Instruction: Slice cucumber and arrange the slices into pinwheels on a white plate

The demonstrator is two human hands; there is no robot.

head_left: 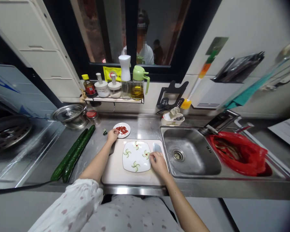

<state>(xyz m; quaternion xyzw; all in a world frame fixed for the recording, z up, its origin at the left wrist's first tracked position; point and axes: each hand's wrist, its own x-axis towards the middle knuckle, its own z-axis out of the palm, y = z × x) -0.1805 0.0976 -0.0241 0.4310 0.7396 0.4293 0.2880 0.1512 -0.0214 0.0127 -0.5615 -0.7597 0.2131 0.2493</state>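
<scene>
A squarish white plate (130, 164) lies on a pale cutting board (113, 175). On it are several pinwheels of thin green-edged slices, probably cucumber; the top pinwheel (136, 145) and the right pinwheel (146, 155) show red at the centre. My right hand (159, 163) is at the plate's right edge, fingers drawn together by the right pinwheel; anything in them is too small to make out. Farther back, my left hand (112, 135) reaches the rim of a small white dish (127, 126) of chopped red bits (122, 130). Its fingertips are pinched, their contents hidden.
Two cucumbers (78, 153) lie left, below a lidded steel pot (70, 116). A knife blade (157, 147) rests on the board's right side. The sink (190, 158) and a red plastic bag (239, 154) are right. A shelf (116, 100) holds condiments behind.
</scene>
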